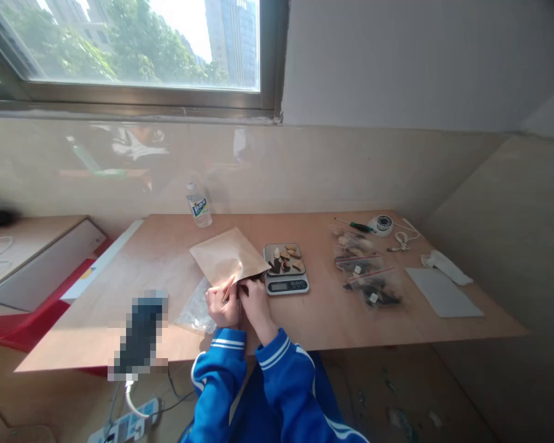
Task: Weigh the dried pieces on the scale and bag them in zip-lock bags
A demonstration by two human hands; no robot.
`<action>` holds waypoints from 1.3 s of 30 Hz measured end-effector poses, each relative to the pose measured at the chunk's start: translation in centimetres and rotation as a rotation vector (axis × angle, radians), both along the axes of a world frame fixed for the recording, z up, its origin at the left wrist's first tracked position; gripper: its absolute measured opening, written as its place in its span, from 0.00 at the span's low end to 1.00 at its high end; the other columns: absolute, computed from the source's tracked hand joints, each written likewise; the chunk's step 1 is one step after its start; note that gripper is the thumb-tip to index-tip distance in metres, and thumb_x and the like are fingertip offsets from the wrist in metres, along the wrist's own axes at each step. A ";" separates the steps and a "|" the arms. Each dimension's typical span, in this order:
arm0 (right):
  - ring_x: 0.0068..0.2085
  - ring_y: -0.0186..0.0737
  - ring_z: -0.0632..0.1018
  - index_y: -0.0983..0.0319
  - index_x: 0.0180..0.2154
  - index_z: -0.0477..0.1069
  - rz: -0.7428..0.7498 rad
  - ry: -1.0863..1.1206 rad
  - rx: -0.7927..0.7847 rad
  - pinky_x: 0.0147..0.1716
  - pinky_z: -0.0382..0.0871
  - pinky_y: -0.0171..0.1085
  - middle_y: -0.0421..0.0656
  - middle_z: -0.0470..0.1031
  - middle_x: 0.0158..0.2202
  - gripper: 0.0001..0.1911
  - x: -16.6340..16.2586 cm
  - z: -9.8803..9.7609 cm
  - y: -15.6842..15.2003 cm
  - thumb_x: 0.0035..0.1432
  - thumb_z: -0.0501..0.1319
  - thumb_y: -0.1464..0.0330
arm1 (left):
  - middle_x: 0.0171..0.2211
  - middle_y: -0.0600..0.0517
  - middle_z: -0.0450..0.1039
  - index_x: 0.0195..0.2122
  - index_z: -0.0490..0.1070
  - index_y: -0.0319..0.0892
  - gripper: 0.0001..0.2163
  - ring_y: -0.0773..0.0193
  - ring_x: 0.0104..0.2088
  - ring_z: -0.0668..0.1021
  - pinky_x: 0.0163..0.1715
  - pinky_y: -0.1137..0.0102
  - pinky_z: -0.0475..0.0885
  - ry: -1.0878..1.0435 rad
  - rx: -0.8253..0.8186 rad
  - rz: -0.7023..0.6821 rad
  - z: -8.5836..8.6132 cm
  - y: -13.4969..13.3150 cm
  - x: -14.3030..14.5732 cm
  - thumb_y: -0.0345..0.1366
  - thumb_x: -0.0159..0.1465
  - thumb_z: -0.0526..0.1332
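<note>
At the near edge of the pale wooden surface (166, 258), the left hand (221, 307) and right hand (253, 303), in blue white-striped sleeves, each keep a closed grip on the near end of a flat brown paper envelope (226, 257). A crumpled clear plastic bag (194, 311) lies just left. Just beyond on the right, a small grey digital scale (285, 269) carries pale and dark pieces, and further back stands a clear plastic bottle (199, 207).

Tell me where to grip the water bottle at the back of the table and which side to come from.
Likely best: grip the water bottle around its middle, at the label, coming from the front, the near table edge side. It stands upright and alone near the wall, with bare tabletop around it, so a sideways grip on the round body looks unobstructed; the wall behind blocks any approach from the rear.
</note>
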State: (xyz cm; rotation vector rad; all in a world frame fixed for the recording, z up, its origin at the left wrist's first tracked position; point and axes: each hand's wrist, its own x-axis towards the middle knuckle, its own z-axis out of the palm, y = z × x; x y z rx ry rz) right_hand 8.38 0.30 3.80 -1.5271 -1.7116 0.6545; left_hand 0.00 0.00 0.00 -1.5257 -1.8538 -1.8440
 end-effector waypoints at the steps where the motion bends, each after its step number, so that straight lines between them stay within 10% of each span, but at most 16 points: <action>1: 0.41 0.43 0.75 0.61 0.36 0.75 -0.008 0.025 0.006 0.43 0.68 0.40 0.47 0.77 0.37 0.09 0.5 0.4 -0.3 0.58 0.56 0.72 | 0.30 0.50 0.69 0.40 0.77 0.43 0.11 0.65 0.32 0.72 0.37 0.68 0.70 -0.002 0.004 -0.003 0.1 0.0 0.0 0.41 0.61 0.61; 11: 0.37 0.40 0.79 0.61 0.34 0.75 0.110 0.361 -0.124 0.38 0.72 0.38 0.43 0.79 0.34 0.10 8.9 2.5 -2.6 0.55 0.58 0.64 | 0.29 0.50 0.69 0.40 0.77 0.41 0.14 0.65 0.31 0.71 0.36 0.68 0.70 -0.052 -0.013 -0.026 -0.1 0.3 -0.1 0.44 0.61 0.59; 17: 0.38 0.43 0.78 0.63 0.36 0.74 -0.224 0.260 0.055 0.39 0.71 0.40 0.48 0.79 0.36 0.14 14.1 2.3 0.4 0.56 0.55 0.62 | 0.29 0.49 0.70 0.39 0.78 0.43 0.13 0.65 0.32 0.71 0.38 0.67 0.70 -0.051 -0.014 -0.017 0.0 0.4 -0.1 0.44 0.60 0.60; 22: 0.40 0.43 0.78 0.60 0.37 0.75 -0.181 0.031 0.107 0.42 0.69 0.41 0.46 0.79 0.38 0.13 14.9 4.0 4.1 0.57 0.54 0.65 | 0.30 0.50 0.70 0.39 0.78 0.43 0.12 0.65 0.32 0.71 0.37 0.67 0.70 -0.041 0.006 -0.024 0.0 0.5 -0.2 0.43 0.60 0.60; 30: 0.38 0.46 0.78 0.64 0.38 0.73 -0.351 0.286 0.088 0.41 0.71 0.44 0.52 0.78 0.38 0.20 15.2 -1.5 -1.0 0.59 0.50 0.57 | 0.30 0.51 0.70 0.40 0.78 0.45 0.11 0.65 0.32 0.71 0.37 0.68 0.70 -0.047 0.010 -0.041 -0.1 0.5 -0.2 0.42 0.60 0.60; 39: 0.43 0.40 0.77 0.61 0.40 0.74 0.208 0.336 0.045 0.45 0.71 0.40 0.46 0.77 0.41 0.14 6.9 1.2 -1.7 0.62 0.51 0.66 | 0.30 0.50 0.69 0.39 0.78 0.44 0.13 0.65 0.31 0.71 0.36 0.67 0.70 -0.080 -0.031 -0.044 0.0 0.4 0.1 0.44 0.60 0.60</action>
